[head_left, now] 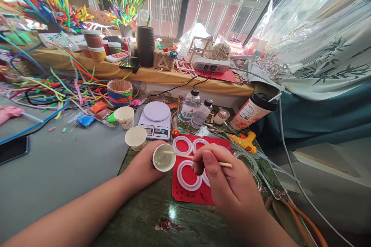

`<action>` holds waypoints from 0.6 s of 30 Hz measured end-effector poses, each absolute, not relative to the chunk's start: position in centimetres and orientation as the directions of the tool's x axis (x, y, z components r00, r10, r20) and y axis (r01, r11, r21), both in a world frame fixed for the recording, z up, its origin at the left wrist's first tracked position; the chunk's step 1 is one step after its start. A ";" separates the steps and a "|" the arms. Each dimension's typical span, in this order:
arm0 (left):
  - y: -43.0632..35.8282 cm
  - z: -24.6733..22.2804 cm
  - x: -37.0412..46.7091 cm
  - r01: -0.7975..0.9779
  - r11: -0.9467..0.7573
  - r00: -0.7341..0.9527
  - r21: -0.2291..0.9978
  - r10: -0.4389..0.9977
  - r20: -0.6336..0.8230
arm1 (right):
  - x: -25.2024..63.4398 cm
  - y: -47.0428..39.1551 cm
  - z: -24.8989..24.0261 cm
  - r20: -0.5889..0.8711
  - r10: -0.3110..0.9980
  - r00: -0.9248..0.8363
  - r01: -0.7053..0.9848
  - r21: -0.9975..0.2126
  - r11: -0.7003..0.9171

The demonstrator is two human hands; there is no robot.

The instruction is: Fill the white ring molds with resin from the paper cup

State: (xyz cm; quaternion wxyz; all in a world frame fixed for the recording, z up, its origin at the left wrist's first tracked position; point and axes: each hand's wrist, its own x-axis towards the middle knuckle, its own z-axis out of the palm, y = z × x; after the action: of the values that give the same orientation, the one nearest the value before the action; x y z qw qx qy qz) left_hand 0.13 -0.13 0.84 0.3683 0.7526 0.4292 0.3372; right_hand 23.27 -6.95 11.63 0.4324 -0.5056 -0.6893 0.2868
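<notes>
My left hand (145,166) is wrapped round a paper cup (164,166) that holds a clear liquid. Between the thumb and fingers of my right hand (223,173) is a thin wooden stick (185,156), its far end inside the cup. White ring-shaped molds (189,190) lie on a red sheet (185,197), partly hidden under my right hand. Two more paper cups (135,139) stand beyond my left hand, beside a white digital scale (156,112). Behind the sheet are two clear bottles (188,110) with black caps.
A lidded drink cup (249,112) and a yellow-orange clip tool (245,141) are at the right. Colored pipe cleaners (58,92) and clay packets (100,108) lie at the left, with a phone (14,149) at the edge. A power strip (211,65) sits on the ledge.
</notes>
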 end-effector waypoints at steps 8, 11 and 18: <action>-0.1 0.9 0.1 0.408 -0.364 0.406 0.837 0.894 0.191 | 23.5 -6.8 11.1 0.330 0.942 -0.061 0.377 -0.866 0.328; -0.1 0.8 0.0 0.406 -0.369 0.414 0.836 0.890 0.191 | 23.5 -7.2 11.2 0.324 0.946 -0.005 0.374 -0.877 0.302; -0.1 0.7 0.0 0.405 -0.365 0.407 0.838 0.893 0.192 | 23.4 -7.5 11.1 0.334 0.942 -0.002 0.372 -0.875 0.311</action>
State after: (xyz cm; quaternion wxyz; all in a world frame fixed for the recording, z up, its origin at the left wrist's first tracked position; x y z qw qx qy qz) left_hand 0.02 -0.11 0.71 0.3645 0.7554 0.4296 0.3345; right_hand 23.41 -7.46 11.12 0.4893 -0.5094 -0.6450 0.2916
